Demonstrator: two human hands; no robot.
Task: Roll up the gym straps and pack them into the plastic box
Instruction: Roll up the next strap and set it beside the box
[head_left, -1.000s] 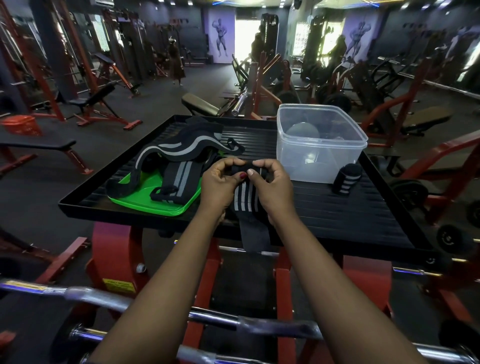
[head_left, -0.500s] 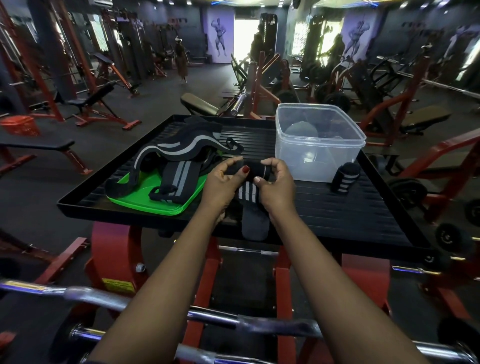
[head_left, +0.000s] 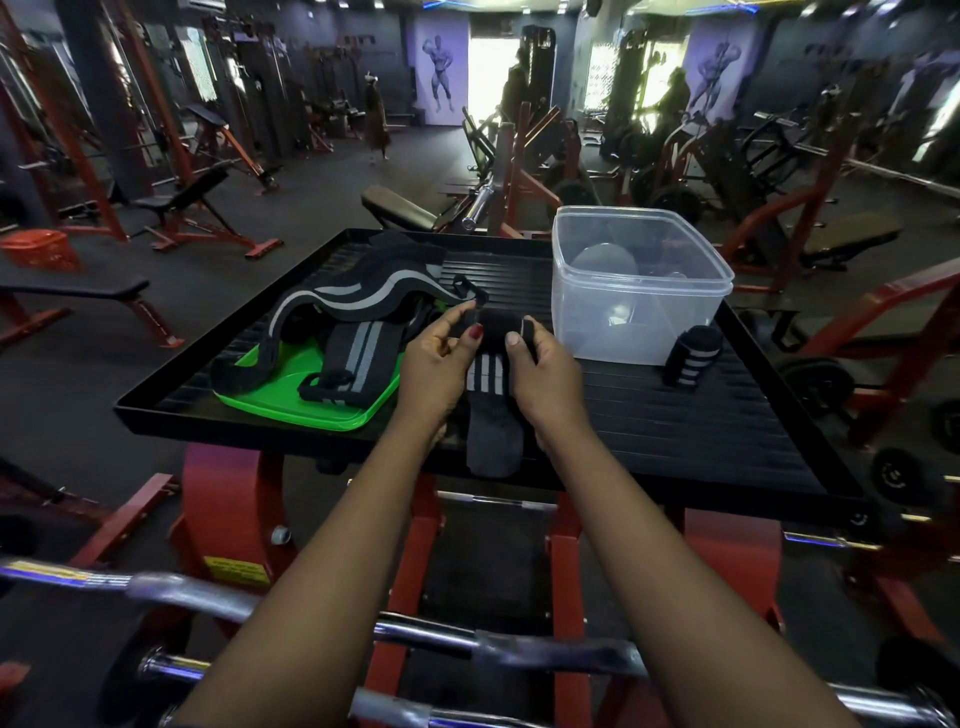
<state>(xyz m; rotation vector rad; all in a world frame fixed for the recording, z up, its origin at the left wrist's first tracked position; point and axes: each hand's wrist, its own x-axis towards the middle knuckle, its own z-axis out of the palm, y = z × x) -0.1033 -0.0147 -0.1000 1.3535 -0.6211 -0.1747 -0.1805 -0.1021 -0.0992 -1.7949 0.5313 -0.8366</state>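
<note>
A black strap with grey stripes (head_left: 488, 379) lies partly rolled on the black tray (head_left: 675, 431), its loose tail hanging over the tray's near edge. My left hand (head_left: 436, 364) and my right hand (head_left: 545, 369) pinch the rolled end from either side. The clear plastic box (head_left: 641, 283) stands open just behind and to the right of my hands. A finished rolled strap (head_left: 693, 356) stands at the box's right front corner. Loose black and grey straps (head_left: 358, 306) are piled on a green lid (head_left: 291, 392) to the left.
The tray rests on a red machine frame (head_left: 223, 519). Chrome barbell bars (head_left: 415, 634) cross in front of me below my forearms. Red and black gym benches and machines surround the tray, and a person (head_left: 375, 122) stands far back on the floor.
The strap's hanging tail has grown shorter as the roll between my fingers has taken it up. Both hands stay at the same spot on the tray.
</note>
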